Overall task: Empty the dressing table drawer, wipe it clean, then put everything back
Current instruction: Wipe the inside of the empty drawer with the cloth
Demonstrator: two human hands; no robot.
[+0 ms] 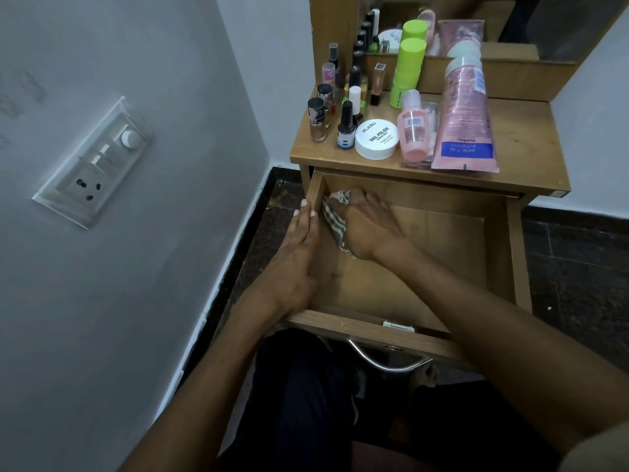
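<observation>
Now R hand [369, 229] presses cloth [335, 221] under palm, drawer [442, 233] far-left corner; L hand [299, 253] flat.

Head view, the only one: you look from above, forward and steeply down, close over your left hand [299, 253] and right hand [371, 229] inside the open drawer [510, 253]. Beyond the hands lies the tabletop [524, 137]; left of them, the wall [143, 63].

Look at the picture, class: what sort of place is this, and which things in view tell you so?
Probably a bedroom or dressing corner at home: a small wooden dressing table with a mirror, nail polish bottles and lotion tube on top, a switchboard on the plain wall.
</observation>
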